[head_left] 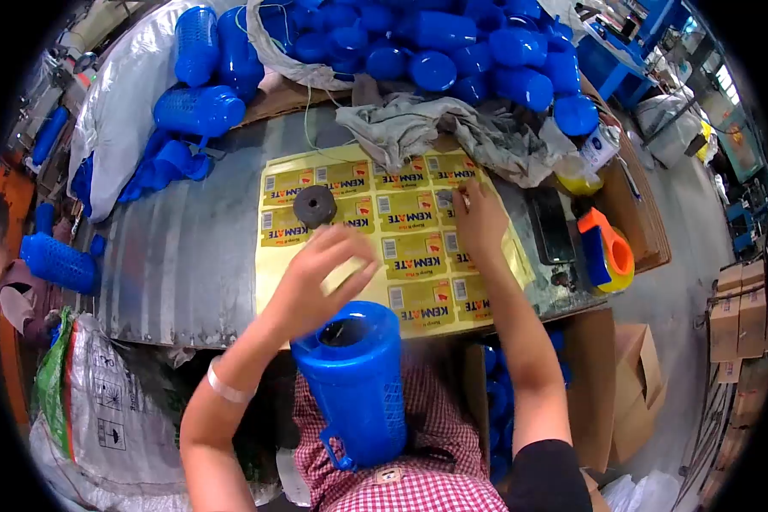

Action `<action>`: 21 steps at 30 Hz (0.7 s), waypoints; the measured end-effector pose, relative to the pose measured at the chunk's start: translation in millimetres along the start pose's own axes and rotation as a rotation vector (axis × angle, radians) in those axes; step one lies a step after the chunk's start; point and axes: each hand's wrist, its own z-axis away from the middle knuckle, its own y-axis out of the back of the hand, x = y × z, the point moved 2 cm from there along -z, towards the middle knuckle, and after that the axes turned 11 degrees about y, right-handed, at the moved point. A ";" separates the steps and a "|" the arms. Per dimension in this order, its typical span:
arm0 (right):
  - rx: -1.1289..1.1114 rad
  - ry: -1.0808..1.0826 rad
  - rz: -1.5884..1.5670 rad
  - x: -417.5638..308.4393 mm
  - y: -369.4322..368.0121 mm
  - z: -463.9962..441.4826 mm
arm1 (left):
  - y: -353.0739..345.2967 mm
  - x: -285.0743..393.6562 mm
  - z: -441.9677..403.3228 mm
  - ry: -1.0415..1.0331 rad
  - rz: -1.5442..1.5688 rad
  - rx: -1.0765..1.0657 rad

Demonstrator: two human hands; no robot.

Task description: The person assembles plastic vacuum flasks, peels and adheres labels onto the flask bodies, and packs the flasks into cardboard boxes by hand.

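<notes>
A blue plastic jug (354,384) with a side handle and a lattice pattern stands in my lap, its open top facing up. Over its rim hovers my left hand (326,271), fingers loosely bent and apart, with nothing visible in them. Yellow sheets of KENMATE stickers (414,256) lie on the table in front of me. At their right part my right hand (478,218) has its fingertips pinched together against a sticker; a small grey patch shows beside them, and what they hold is unclear. A dark round weight (315,206) with a centre hole sits on the sheets.
Many blue jugs (435,71) are heaped at the back, beside a crumpled grey cloth (435,124). On the right are a phone (553,229), an orange tape roll (616,249) and a bottle (600,147). A cardboard box (590,384) with blue items stands below; white sacks (115,410) are lower left.
</notes>
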 end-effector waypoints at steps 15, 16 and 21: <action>0.214 0.141 -0.081 1.8 7.2 -2.1 | -43.1 -32.6 -92.7 0.055 -0.180 -0.121; 0.213 0.141 -0.099 -5.0 17.2 -0.7 | -31.2 -13.5 -84.8 0.067 -0.194 -0.119; 0.074 0.283 -0.606 -102.1 100.8 10.4 | 12.1 57.1 -25.0 0.016 -0.413 0.028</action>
